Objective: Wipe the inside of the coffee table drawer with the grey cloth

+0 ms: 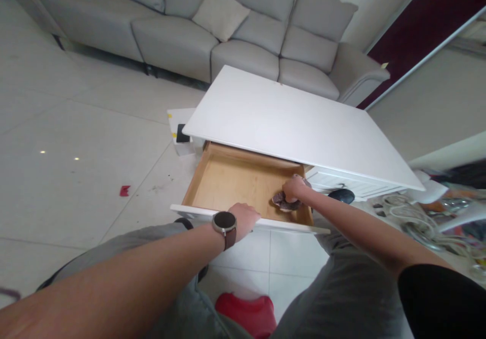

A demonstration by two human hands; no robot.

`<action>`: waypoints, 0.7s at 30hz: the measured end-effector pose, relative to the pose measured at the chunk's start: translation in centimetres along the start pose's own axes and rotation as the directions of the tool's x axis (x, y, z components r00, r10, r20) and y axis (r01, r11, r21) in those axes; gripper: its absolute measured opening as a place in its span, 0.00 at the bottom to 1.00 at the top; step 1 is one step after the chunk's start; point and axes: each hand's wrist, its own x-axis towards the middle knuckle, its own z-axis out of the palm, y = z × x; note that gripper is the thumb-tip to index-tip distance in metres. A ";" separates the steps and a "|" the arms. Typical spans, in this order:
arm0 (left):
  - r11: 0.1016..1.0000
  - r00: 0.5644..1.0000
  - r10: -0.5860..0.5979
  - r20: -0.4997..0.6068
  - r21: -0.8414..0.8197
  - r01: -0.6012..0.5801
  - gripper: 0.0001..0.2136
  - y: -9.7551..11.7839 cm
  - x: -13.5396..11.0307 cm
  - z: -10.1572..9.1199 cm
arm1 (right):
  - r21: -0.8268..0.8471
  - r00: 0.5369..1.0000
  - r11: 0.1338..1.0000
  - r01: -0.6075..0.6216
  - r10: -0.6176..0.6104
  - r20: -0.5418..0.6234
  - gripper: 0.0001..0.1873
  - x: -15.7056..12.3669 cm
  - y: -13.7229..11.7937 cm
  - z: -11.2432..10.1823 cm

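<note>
White desk, drawer pulled out. Right hand has fingers bunched on cloth inside, near right end. Left hand on drawer's front edge, can't tell its grip. Looks like wiping; next stroke needs drawer steady.

Pale wooden drawer: out beneath the rectangular white worktop, near left side;
Crumpled brown cloth: in the drawer's right end, under the right hand;
Left hand: on the drawer's front edge;
Grey padded sofa: behind the worktop, square beige cushion on it;
Tiled floor: white box left of the worktop; coiled pale cable right
</note>
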 end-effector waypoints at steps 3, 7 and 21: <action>1.000 1.000 -0.010 -0.001 -0.018 0.010 0.14 0.1 0.2 0.0 | -0.045 0.994 0.995 -0.090 0.087 -0.071 0.23 0.1 1.1 -1.1; 0.999 1.000 -0.020 -0.003 -0.032 0.020 0.13 0.0 0.9 0.3 | -0.053 0.962 0.972 -0.228 0.217 -0.164 0.28 -0.1 2.7 0.2; 0.999 0.998 -0.003 -0.069 -0.038 0.001 0.11 -0.3 0.6 1.0 | -0.122 1.000 0.993 0.007 -0.005 0.018 0.23 -1.3 -0.9 1.5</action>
